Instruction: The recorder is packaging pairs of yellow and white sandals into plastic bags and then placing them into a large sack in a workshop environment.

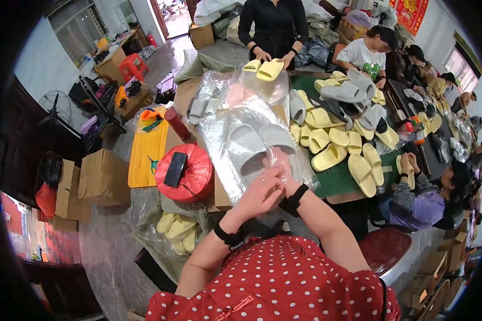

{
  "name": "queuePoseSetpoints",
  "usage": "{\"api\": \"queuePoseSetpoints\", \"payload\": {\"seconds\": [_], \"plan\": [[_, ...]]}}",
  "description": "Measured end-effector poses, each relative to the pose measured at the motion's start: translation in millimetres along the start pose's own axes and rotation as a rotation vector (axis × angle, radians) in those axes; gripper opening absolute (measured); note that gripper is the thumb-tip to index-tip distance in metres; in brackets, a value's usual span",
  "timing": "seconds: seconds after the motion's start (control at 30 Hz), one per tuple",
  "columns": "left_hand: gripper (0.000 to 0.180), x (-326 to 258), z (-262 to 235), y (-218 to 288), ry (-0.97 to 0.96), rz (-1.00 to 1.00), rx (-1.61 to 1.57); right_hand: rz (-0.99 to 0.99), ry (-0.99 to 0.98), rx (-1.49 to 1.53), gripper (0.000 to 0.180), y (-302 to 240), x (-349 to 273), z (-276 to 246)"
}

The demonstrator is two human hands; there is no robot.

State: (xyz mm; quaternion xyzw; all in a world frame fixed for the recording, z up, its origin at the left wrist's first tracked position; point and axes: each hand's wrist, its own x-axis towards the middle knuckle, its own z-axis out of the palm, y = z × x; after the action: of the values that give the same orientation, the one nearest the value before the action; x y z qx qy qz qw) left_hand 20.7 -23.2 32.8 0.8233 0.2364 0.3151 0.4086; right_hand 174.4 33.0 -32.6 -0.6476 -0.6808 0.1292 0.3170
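Note:
A pair of grey slippers lies side by side on a stack of clear plastic bags point(219, 155) in front of me. The left one point(246, 143) has its toe strap facing away from me, and beside it the right one point(278, 135) is partly covered by my hand. My right hand point(278, 161) grips the right slipper near its heel, fingers partly hidden. Across its wrist side reaches my left hand point(261, 191), thumb apart from the loosely bent fingers, with nothing visible in it. Dark bands circle both wrists.
A red twine roll point(185, 179) carries a black phone point(175, 170) at left, near a yellow board point(144, 152). Yellow and grey slippers point(326, 155) crowd the green mat at right. Opposite, a person point(273, 32) handles yellow slippers; others work at right. Cardboard boxes point(104, 176) stand left.

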Motion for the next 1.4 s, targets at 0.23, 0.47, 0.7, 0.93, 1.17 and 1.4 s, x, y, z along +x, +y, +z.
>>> {"api": "queuePoseSetpoints", "payload": {"seconds": [0.23,0.47,0.7,0.93,1.17,1.4], "plan": [[0.078,-23,-2,-22,0.053,-0.065,0.494,-0.236,-0.003,0.029,0.052,8,-20,11],[0.06,-30,-5,-36,0.177,-0.037,0.525,-0.387,-0.241,-0.058,0.064,-1,-72,-63],[0.05,-12,18,-31,0.01,-0.014,0.504,-0.124,-0.149,0.028,0.053,37,-59,-19],[0.072,9,-17,58,-0.41,0.085,0.194,-0.207,-0.111,0.339,0.046,-11,-77,-52],[0.052,56,9,274,-0.696,1.122,-0.648,-0.296,-0.16,-0.089,0.052,36,-72,-4],[0.048,40,26,278,-0.522,1.142,-0.905,-0.313,-0.13,-0.069,0.05,39,-72,-4]]}}
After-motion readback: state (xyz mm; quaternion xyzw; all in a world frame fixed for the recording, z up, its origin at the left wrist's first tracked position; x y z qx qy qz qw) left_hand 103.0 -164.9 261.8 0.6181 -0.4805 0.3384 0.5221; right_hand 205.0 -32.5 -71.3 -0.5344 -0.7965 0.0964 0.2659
